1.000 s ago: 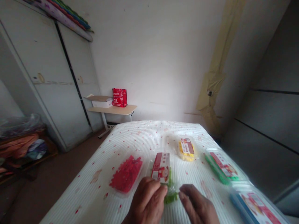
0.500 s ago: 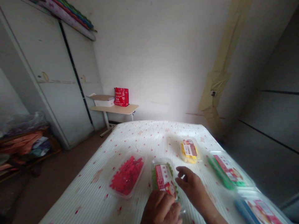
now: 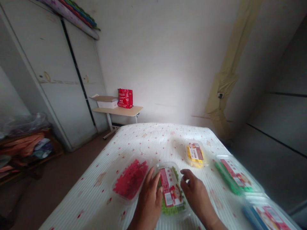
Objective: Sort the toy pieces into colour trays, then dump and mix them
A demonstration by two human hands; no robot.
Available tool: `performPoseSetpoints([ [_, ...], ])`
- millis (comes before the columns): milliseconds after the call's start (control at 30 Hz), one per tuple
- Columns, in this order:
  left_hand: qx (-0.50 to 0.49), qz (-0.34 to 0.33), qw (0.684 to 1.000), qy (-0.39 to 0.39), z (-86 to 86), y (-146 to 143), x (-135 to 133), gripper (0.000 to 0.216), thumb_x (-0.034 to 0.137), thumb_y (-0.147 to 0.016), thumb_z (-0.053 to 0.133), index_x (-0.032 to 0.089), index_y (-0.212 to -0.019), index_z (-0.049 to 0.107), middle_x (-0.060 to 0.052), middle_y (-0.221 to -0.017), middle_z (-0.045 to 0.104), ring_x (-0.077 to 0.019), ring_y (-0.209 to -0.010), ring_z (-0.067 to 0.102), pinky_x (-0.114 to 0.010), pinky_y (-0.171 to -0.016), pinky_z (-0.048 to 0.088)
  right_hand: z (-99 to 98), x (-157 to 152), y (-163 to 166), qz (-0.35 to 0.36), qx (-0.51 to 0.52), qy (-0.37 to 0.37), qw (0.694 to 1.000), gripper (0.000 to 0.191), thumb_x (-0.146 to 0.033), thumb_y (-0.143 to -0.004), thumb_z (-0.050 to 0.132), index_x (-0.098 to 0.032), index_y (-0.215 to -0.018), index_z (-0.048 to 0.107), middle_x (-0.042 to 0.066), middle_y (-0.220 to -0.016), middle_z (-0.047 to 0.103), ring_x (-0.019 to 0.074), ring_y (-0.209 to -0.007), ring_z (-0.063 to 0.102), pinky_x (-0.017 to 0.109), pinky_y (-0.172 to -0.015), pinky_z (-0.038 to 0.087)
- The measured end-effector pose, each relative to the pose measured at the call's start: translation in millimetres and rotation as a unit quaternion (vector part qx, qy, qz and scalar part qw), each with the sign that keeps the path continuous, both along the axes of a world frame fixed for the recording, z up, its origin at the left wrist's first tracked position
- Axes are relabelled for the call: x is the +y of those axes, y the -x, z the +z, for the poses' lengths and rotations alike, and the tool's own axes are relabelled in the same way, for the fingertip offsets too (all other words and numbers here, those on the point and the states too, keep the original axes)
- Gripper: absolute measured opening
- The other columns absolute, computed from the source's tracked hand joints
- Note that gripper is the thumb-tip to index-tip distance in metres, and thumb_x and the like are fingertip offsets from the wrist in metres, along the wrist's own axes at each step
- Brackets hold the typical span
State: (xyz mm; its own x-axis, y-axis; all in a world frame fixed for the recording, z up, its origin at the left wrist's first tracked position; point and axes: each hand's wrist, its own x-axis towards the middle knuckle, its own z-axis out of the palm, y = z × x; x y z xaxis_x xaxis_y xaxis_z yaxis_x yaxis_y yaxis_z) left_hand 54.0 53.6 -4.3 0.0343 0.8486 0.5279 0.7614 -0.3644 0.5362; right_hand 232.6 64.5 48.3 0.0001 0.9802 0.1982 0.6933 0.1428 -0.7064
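Directly before me lies a clear plastic box of light green pieces (image 3: 172,209) with a red-and-white label on its lid. My left hand (image 3: 150,193) rests along the box's left side, fingers stretched forward and thumb near the label. At the right edge, my right hand (image 3: 192,185) has its fingers curved and apart, beside or lightly touching the lid. Neither hand wraps round the box. To the left of my left hand sits a clear tub of red notched pieces (image 3: 130,179), with no label showing.
A labelled box of yellow pieces (image 3: 195,153) stands farther back. On the right are a box of green pieces (image 3: 236,175) and a box of blue pieces (image 3: 265,215). A side table (image 3: 120,111) behind holds a red bag (image 3: 125,98) and a white carton (image 3: 106,103).
My left hand has moved from the near end of the light green box to its left side, and its fingers have straightened. My right hand has hardly moved.
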Motion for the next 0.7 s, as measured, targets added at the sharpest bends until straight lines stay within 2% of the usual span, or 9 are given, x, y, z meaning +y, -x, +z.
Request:
performPoseSetpoints([
  [233,-0.123,-0.001,0.989,0.086,12.1,-0.3,1.9,0.048,0.016,-0.076,0.043,0.011,-0.123,0.050,-0.016,-0.128,0.051,-0.0238,-0.122,0.044,-0.043,-0.102,0.035,-10.2,6.9,-1.7,-0.005,0.059,-0.006,0.998,0.022,-0.024,-0.074,0.041,-0.017,-0.092,0.053,-0.004,-0.055,0.053,0.0135,-0.050,0.052,0.023,-0.049,0.036],
  [467,-0.200,0.013,0.970,0.136,17.6,-2.0,1.7,0.048,0.020,-0.074,0.047,0.012,-0.121,0.053,-0.013,-0.118,0.059,-0.0220,-0.112,0.051,-0.036,-0.098,0.038,-17.9,11.3,-3.6,-0.007,0.088,0.028,0.996,0.025,-0.032,-0.075,0.043,-0.016,-0.089,0.055,-0.005,-0.050,0.049,0.0130,-0.048,0.048,0.023,-0.047,0.034],
  [600,-0.229,0.013,0.960,0.161,21.4,-2.1,6.6,0.050,0.017,-0.070,0.048,0.013,-0.120,0.054,-0.010,-0.104,0.063,-0.0189,-0.094,0.058,-0.032,-0.087,0.044,-19.9,13.0,-4.6,-0.008,0.074,0.029,0.997,0.018,-0.031,-0.074,0.043,-0.018,-0.076,0.055,-0.004,-0.049,0.050,0.0117,-0.046,0.046,0.023,-0.046,0.031],
  [700,-0.238,0.005,0.956,0.173,24.2,-1.4,8.7,0.050,0.017,-0.070,0.049,0.013,-0.119,0.055,-0.007,-0.094,0.063,-0.0175,-0.082,0.057,-0.032,-0.080,0.045,-23.2,15.3,-6.2,-0.007,0.111,0.025,0.993,0.013,-0.030,-0.070,0.047,-0.018,-0.067,0.052,-0.003,-0.054,0.052,0.0114,-0.050,0.047,0.023,-0.049,0.033],
])
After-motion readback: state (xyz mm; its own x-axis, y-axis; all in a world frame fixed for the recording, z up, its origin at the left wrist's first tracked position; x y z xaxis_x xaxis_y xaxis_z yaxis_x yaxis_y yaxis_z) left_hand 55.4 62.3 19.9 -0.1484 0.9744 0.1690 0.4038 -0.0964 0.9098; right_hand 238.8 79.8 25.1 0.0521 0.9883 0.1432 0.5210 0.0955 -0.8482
